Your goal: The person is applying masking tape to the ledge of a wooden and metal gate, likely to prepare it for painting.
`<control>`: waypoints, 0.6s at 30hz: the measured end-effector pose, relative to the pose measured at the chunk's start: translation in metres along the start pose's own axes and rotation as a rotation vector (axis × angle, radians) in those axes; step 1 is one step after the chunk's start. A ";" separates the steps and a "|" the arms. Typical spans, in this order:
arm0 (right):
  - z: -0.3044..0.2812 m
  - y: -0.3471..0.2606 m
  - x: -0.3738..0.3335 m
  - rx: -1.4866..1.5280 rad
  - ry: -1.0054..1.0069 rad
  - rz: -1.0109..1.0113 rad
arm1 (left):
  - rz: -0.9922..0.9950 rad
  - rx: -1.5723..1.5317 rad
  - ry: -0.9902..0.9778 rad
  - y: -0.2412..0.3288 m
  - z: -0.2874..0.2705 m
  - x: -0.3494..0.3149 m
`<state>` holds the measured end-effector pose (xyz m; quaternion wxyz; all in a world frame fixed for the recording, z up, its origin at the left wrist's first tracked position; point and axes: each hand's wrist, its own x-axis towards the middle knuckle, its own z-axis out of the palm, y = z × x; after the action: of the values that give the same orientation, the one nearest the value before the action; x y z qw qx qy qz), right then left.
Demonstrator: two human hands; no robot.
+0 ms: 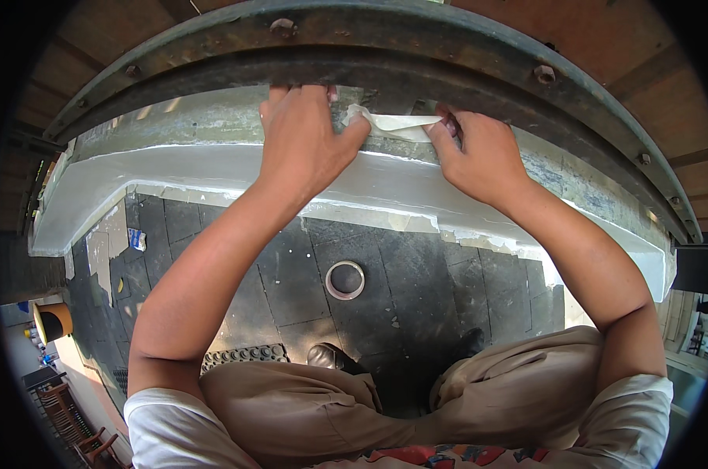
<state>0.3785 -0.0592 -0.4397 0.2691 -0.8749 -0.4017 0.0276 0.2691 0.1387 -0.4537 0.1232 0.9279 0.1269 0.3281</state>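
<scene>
A crumpled strip of off-white masking tape (397,123) stretches between my hands above the grey ledge, just below a dark metal beam. My right hand (483,152) pinches the strip's right end between thumb and bent fingers. At the strip's left end is the thumb of my left hand (305,137), touching or just in front of it. The other left fingers reach flat up the ledge, their tips hidden at the beam's lower edge. Fresh white paint (377,184) covers the band beneath both hands.
The bolted metal beam (416,39) curves across the top. On the dark tiled floor lie a tape roll (344,280), a small blue-and-white packet (137,239) and a studded mat (244,356). Paper edging (401,220) runs along the paint. Wooden chairs (76,418) stand at lower left.
</scene>
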 end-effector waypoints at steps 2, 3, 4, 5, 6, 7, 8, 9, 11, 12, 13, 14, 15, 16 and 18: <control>-0.003 -0.003 0.001 -0.001 -0.005 0.002 | -0.086 -0.065 -0.088 0.008 -0.008 -0.003; -0.004 -0.004 0.002 0.005 -0.010 0.003 | -0.172 -0.123 -0.178 0.011 -0.011 -0.004; -0.003 -0.005 0.002 0.007 -0.011 0.002 | -0.172 -0.121 -0.178 0.013 -0.011 -0.007; -0.003 -0.006 0.003 -0.010 -0.023 0.023 | -0.136 -0.161 -0.159 0.014 -0.008 -0.010; -0.003 -0.006 0.003 -0.029 -0.035 0.044 | -0.099 -0.202 -0.138 0.015 -0.006 -0.012; -0.002 -0.007 0.003 -0.028 -0.035 0.043 | -0.099 -0.200 -0.138 0.014 -0.004 -0.012; -0.001 -0.007 0.003 -0.023 -0.020 0.043 | -0.091 -0.260 -0.122 0.014 -0.002 -0.013; 0.000 -0.006 0.002 -0.018 -0.004 0.046 | -0.082 -0.322 -0.107 0.015 -0.001 -0.013; 0.007 0.000 0.000 -0.043 0.060 0.002 | -0.059 -0.310 -0.105 0.014 -0.002 -0.013; 0.009 0.003 -0.001 -0.073 0.120 -0.041 | -0.039 -0.304 -0.102 0.013 -0.001 -0.014; 0.009 0.005 -0.002 -0.076 0.120 -0.037 | -0.038 -0.308 -0.104 0.014 0.000 -0.016; 0.008 0.005 -0.002 -0.048 0.129 -0.058 | -0.030 -0.329 -0.104 0.015 0.000 -0.017; 0.008 0.003 -0.002 -0.013 0.138 -0.081 | -0.023 -0.343 -0.106 0.014 -0.001 -0.018; 0.007 0.000 -0.002 -0.008 0.137 -0.078 | -0.023 -0.340 -0.111 0.013 -0.002 -0.018; 0.002 -0.005 -0.002 -0.055 0.064 -0.034 | 0.039 -0.265 -0.152 0.009 -0.004 -0.017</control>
<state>0.3736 -0.0571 -0.4397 0.2581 -0.8754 -0.4083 -0.0162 0.2551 0.1257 -0.4574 0.2473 0.9281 0.0546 0.2731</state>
